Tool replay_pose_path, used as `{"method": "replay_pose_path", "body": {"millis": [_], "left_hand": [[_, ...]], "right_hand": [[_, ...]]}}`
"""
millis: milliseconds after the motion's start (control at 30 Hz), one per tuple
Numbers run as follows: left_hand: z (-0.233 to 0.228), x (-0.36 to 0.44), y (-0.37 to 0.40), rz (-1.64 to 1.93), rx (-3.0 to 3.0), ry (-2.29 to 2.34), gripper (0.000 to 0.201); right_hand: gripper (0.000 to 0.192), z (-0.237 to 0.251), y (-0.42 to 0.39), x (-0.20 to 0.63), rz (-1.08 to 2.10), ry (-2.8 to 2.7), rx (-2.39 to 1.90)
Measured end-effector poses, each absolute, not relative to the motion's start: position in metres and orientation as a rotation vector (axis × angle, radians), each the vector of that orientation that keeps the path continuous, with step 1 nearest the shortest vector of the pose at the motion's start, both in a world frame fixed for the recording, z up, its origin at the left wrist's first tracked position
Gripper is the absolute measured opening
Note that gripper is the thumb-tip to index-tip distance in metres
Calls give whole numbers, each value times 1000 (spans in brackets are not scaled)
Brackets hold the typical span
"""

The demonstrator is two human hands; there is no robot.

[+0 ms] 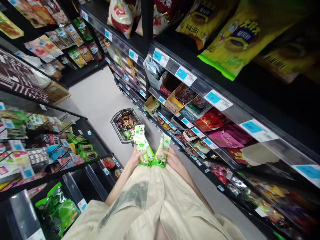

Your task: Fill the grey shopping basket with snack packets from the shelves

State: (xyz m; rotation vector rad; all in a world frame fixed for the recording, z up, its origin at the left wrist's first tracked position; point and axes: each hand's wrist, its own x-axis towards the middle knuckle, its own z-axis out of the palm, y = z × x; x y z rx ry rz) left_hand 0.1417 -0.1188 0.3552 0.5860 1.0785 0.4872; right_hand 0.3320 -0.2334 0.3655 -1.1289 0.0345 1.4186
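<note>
Pinched at their outer edges, green-and-white packets [142, 146] fan out in a V from a shopper's left hand [136, 158] and right hand [173, 157], both closed on them, before a beige garment [155, 190] and near a filled basket [116, 131] on the floor [87, 90]. Held only by the edges, one might slip, I judge, should either grasp slacken. Glossy and bright, they carry panda prints near their lower ends; their exact number is unclear.

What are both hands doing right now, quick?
Left hand: closed, holding at least one green-and-white packet.
Right hand: closed, holding a green-and-white panda packet.
</note>
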Motion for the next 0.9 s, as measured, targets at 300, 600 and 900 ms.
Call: {"method": "replay_pose_path", "body": {"millis": [300, 600, 900], "left_hand": [[355, 127, 12, 407, 961, 933, 60], [350, 56, 131, 288, 1307, 925, 42], [319, 39, 119, 228, 1324, 983, 29]], "right_hand": [[42, 354, -158, 346, 1276, -220, -1343], [46, 315, -2, 374, 394, -80, -1672], [45, 271, 96, 390, 283, -116, -2075]]}}
